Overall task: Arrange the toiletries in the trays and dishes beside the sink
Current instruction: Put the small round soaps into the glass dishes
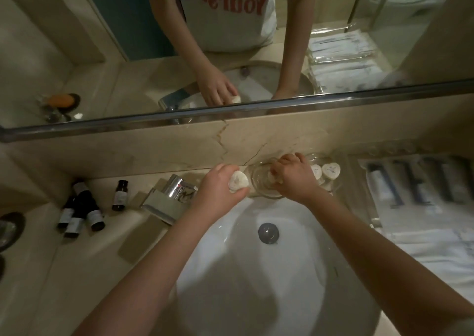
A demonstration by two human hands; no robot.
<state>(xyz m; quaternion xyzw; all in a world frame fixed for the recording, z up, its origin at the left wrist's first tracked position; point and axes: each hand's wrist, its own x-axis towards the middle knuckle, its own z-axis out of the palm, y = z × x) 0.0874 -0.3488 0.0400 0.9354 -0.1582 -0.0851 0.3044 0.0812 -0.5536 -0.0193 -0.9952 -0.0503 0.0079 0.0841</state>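
**A:** What lies nearest, and how much room is there?

**B:** The sink (230, 271) fills the lower middle, and both forearms cross it. The basin gives the arms free passage, and anything dropped would likely roll toward the drain (268, 233). At lower right a white towel (436, 253) covers the counter.

**A:** And the hands?

**B:** The left hand (218, 189), centre frame, grips a round white packet (238, 181) between thumb and fingers, face up. I judge it is waiting its turn just beside the glass dish (259, 182). The right hand (292, 176) reaches into that dish with its fingers curled down. Whether it pinches something there, I cannot tell.

**A:** Why that dish?

**B:** Just right of it, a second dish (337, 185) already holds heart-shaped packets (331, 170), so the small soaps seem to belong here. Sachets lie in the tray (373, 215) at far right.

**A:** Any tight spots?

**B:** The dishes sit on a narrow strip between the basin's rim and the back wall. The tap (174, 192) crowds the left hand. Dark bottles (79, 207) at middle left lie loose, apparently unsorted. Above everything is the mirror (256, 53).
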